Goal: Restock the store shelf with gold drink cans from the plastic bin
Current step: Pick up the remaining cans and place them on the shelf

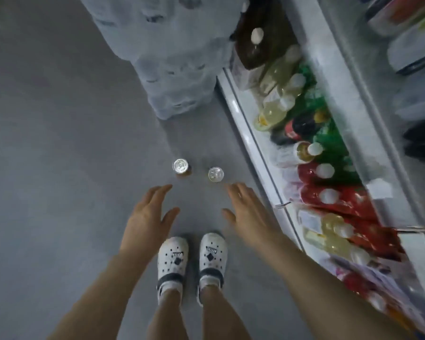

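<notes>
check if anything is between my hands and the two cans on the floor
Nothing visible is. The left hand and right hand are open and empty, just short of the left can and right can, which stand upright on bare grey floor. Only open floor lies between them.

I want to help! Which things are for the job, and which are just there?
For the job: two upright gold cans with silver tops, white store shelf, both open hands.
Just there: shrink-wrapped packs of water bottles, white clogs.
</notes>
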The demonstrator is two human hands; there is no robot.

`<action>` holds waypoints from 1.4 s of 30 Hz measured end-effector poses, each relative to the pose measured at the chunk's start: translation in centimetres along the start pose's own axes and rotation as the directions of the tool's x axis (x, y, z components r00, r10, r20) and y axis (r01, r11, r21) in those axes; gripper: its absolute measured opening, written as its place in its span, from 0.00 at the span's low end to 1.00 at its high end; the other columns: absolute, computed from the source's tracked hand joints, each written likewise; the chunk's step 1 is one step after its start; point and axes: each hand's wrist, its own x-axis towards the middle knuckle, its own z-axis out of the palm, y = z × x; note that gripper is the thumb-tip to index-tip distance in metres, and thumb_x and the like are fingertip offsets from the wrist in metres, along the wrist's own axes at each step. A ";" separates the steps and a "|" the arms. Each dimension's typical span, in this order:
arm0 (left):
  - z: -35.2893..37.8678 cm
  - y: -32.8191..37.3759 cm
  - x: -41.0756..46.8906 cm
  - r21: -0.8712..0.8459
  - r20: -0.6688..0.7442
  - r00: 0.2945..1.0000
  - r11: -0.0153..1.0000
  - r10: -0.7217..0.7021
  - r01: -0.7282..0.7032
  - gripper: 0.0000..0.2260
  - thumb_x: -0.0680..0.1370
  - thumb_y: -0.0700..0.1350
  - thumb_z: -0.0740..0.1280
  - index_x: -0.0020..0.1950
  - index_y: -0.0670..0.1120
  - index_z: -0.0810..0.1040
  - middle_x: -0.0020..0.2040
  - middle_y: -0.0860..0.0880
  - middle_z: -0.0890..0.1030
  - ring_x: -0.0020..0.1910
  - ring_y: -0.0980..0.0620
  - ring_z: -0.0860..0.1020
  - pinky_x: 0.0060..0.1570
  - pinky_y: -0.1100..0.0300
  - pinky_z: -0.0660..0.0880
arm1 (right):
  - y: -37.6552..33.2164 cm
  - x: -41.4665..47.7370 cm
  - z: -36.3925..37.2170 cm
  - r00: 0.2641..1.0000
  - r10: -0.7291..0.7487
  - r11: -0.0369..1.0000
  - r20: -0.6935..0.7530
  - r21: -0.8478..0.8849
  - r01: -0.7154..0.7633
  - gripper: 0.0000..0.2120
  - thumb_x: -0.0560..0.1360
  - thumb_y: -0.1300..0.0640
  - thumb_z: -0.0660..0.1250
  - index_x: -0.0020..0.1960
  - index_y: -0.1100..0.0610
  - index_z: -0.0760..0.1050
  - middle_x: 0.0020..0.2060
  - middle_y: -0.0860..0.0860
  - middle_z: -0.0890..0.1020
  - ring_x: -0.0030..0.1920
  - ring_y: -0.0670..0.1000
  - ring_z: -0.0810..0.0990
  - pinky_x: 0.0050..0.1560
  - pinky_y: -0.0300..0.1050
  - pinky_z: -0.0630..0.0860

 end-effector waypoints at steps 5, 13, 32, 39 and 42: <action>9.3 -7.2 9.2 0.067 0.040 0.996 0.995 0.078 -0.080 0.26 0.72 0.42 0.73 0.69 0.43 0.71 0.65 0.44 0.73 0.57 0.40 0.76 0.53 0.49 0.74 | 5.3 10.7 9.7 0.998 0.062 0.996 0.005 0.058 -0.062 0.29 0.72 0.58 0.71 0.71 0.54 0.64 0.61 0.55 0.70 0.60 0.58 0.72 0.57 0.52 0.73; 18.3 -13.2 18.6 0.094 0.023 0.996 0.992 0.084 -0.086 0.34 0.67 0.39 0.76 0.71 0.43 0.67 0.70 0.41 0.67 0.63 0.36 0.70 0.59 0.45 0.71 | 9.4 17.7 19.7 0.996 0.052 0.998 -0.075 0.032 -0.050 0.37 0.67 0.56 0.78 0.72 0.56 0.65 0.67 0.58 0.68 0.65 0.59 0.69 0.60 0.52 0.73; 4.2 -3.9 4.7 -0.114 0.050 0.983 0.977 -0.174 0.179 0.29 0.70 0.52 0.75 0.67 0.48 0.69 0.57 0.47 0.78 0.52 0.45 0.78 0.49 0.54 0.72 | 0.2 3.0 7.5 0.951 0.282 0.821 -0.127 0.545 -0.171 0.32 0.71 0.49 0.74 0.70 0.53 0.66 0.63 0.50 0.71 0.61 0.48 0.74 0.59 0.42 0.76; -9.1 6.4 -4.3 -0.127 0.067 0.997 0.991 -0.034 0.043 0.28 0.66 0.53 0.78 0.62 0.49 0.71 0.52 0.51 0.80 0.48 0.46 0.80 0.45 0.55 0.76 | -6.4 -9.7 -6.2 0.919 0.365 0.744 -0.151 0.640 -0.190 0.33 0.71 0.38 0.66 0.71 0.51 0.66 0.63 0.51 0.72 0.61 0.46 0.73 0.55 0.26 0.70; -14.5 11.4 -7.3 -0.122 0.058 0.996 0.990 0.073 -0.065 0.28 0.65 0.53 0.78 0.62 0.49 0.73 0.54 0.52 0.79 0.49 0.47 0.80 0.44 0.57 0.73 | -8.8 -15.6 -11.8 0.870 0.455 0.690 -0.190 0.693 -0.209 0.29 0.74 0.42 0.67 0.72 0.48 0.65 0.64 0.50 0.72 0.59 0.42 0.71 0.52 0.22 0.66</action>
